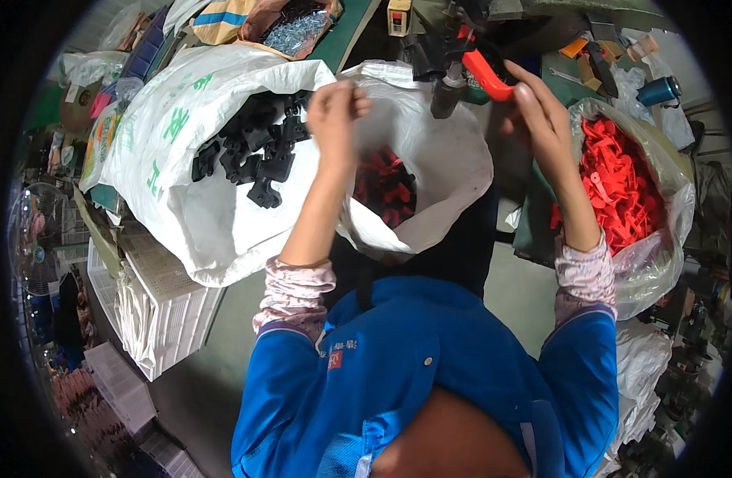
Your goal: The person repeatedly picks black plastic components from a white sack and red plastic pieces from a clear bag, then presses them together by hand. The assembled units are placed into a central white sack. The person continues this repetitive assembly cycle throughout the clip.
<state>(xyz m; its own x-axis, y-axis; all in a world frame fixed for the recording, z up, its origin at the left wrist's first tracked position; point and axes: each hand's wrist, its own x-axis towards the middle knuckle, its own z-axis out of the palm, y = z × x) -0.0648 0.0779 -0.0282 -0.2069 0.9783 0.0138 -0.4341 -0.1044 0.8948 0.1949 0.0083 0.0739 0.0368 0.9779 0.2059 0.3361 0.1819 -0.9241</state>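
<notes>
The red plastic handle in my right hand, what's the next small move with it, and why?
Probably ease the red handle down onto the dark fixture just left of it. Your right hand already holds it at the fixture, while your left hand hovers closed over the open sack of red-and-black pieces.

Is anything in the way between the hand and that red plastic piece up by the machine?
No, nothing visible is in the way. The right hand already touches the red plastic piece with its fingertips, right beside the dark machine. The left hand is raised apart from it, above the white sack of red parts.
</notes>
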